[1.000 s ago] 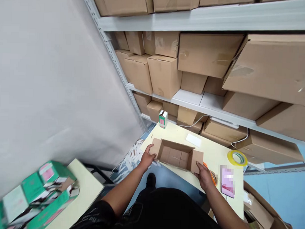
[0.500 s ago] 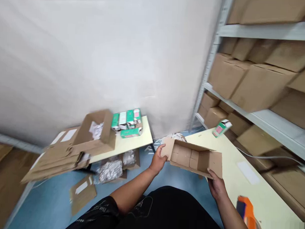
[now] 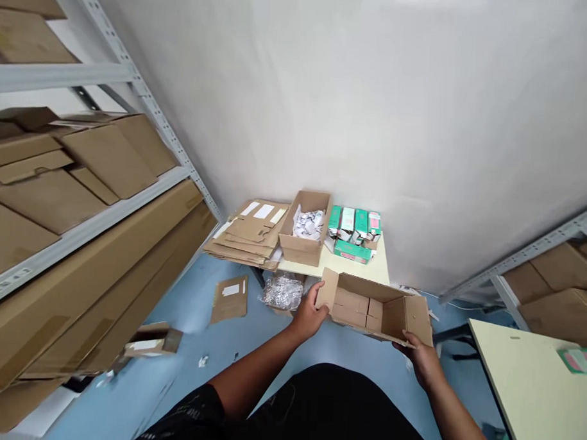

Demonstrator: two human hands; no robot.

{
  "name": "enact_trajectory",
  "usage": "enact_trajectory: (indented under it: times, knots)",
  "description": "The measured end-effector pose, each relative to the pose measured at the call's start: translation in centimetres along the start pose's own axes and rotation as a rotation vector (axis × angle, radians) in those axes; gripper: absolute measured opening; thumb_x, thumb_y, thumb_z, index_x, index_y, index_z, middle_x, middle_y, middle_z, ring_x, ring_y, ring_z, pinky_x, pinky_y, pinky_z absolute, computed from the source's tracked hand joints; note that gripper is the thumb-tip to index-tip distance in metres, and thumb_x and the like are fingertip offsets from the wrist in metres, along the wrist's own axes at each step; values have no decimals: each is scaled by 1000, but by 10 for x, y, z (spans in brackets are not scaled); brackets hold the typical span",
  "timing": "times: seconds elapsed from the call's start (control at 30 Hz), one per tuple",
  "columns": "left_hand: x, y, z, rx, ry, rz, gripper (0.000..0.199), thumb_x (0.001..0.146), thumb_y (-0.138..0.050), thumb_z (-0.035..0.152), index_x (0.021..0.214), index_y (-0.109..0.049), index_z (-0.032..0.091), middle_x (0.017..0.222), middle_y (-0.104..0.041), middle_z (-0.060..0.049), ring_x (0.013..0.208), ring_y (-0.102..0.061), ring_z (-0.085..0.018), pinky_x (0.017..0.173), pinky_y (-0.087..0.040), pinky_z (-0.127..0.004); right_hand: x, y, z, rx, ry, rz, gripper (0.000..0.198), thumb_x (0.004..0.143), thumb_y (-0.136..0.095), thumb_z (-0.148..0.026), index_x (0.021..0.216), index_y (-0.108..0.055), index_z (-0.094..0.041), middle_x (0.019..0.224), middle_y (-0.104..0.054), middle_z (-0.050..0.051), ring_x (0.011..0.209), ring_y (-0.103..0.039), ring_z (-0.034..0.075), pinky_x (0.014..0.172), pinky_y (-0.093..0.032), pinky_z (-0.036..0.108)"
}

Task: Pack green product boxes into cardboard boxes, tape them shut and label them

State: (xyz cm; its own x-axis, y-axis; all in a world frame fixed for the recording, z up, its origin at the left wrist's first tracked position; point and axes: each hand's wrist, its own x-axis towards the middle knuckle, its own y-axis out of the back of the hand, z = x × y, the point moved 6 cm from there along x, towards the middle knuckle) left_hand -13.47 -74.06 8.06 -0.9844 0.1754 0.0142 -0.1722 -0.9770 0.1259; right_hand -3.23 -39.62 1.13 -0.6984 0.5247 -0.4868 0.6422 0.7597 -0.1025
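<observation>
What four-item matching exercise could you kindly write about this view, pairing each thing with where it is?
Things:
1. Empty open brown cardboard box
2. Stack of flattened brown cardboard
3. Group of green-and-white cardboard cartons
4. Bundle of shiny clear plastic

Places:
A. On the right part of the cream rectangular table by the wall
B. Lower than that tabletop
C. Held by the left hand and right hand
D. On the left part of that table

Pairs: 1-C, 2-D, 3-A, 4-B

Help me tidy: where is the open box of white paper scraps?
In the head view, the scrap box is near centre, on the far table, right of the flattened cardboard and left of the green cartons, beyond the left hand.
</observation>
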Motion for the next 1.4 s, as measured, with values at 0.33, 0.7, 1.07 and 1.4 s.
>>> enact_trajectory:
  times: [0.33, 0.7, 1.07, 1.4]
  knots:
    - [97, 148, 50, 260, -115, 68, 32, 94, -60, 45, 111, -70, 20, 109, -74, -7, 101, -69, -22, 91, -55, -34, 19, -84, -11, -205, 46, 19, 47, 53, -84, -37, 93, -66, -20, 99, -72, 3, 86, -73, 25, 63, -65, 32]
    - [301, 145, 35, 1017, 182, -218, 34, 89, -67, 37, 118, -72, 22, 122, -75, -8, 111, -70, -26, 91, -53, -29, 73, -119, -28, -304, -63, -52, 46, 49, -80, -42, 86, -70, -16, 99, -74, 11, 94, -72, 32, 69, -64, 38]
    - [417, 111, -27, 1257, 368, -280, 55, 82, -74, 35, 134, -63, 20, 139, -65, -20, 124, -65, -34, 101, -51, -40, 124, -124, -44, -348, -134, -101, 45, 52, -82, -46, 86, -74, -17, 89, -76, 7, 86, -71, 30, 70, -61, 40]
    - [541, 85, -93, 1223, 277, -250, 67, 82, -76, 42, 139, -56, 12, 146, -56, -26, 131, -59, -37, 104, -49, -40, 86, -152, -51, -377, -206, 51, 41, 56, -79, -52, 81, -75, -20, 82, -78, 7, 85, -71, 33, 74, -56, 38]
